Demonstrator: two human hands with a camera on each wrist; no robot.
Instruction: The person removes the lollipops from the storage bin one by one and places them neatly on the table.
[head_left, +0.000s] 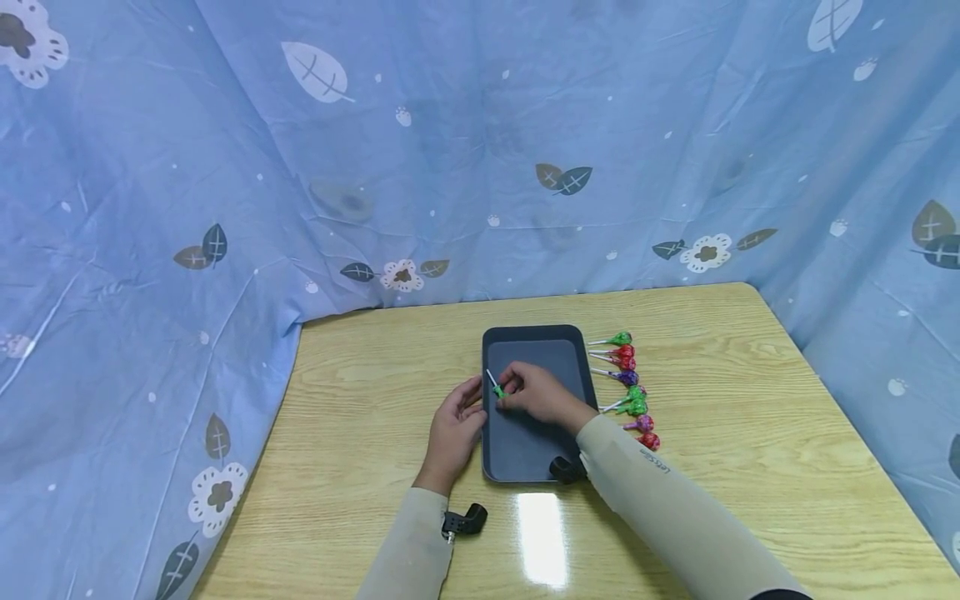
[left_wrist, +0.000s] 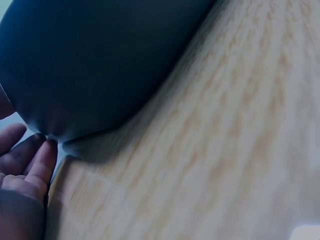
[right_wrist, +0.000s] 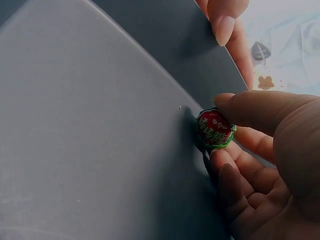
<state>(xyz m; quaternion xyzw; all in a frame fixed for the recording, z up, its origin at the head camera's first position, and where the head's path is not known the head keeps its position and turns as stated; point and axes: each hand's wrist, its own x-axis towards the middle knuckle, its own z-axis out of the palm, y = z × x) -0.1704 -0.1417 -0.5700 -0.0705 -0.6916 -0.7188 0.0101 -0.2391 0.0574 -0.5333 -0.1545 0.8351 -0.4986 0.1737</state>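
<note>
My right hand (head_left: 536, 392) is over the dark grey tray (head_left: 531, 482), near its left wall. Between thumb and fingers it pinches a green-wrapped lollipop (head_left: 498, 390), whose white stick points up and left in the head view. The right wrist view shows the red and green printed top of the candy (right_wrist: 216, 128) close above the tray floor. Beside the tray, my left hand (head_left: 452, 429) holds its left wall, with one fingertip (right_wrist: 223, 31) over the rim and another finger outside. In the left wrist view, some left fingers (left_wrist: 42, 162) touch the tray's outer side.
Just right of the tray, several lollipops lie in a column on the wooden table (head_left: 360, 375), among them a green one (head_left: 619, 338), a purple one (head_left: 628, 377) and a red one (head_left: 649, 441). A blue patterned cloth (head_left: 480, 150) hangs behind the table.
</note>
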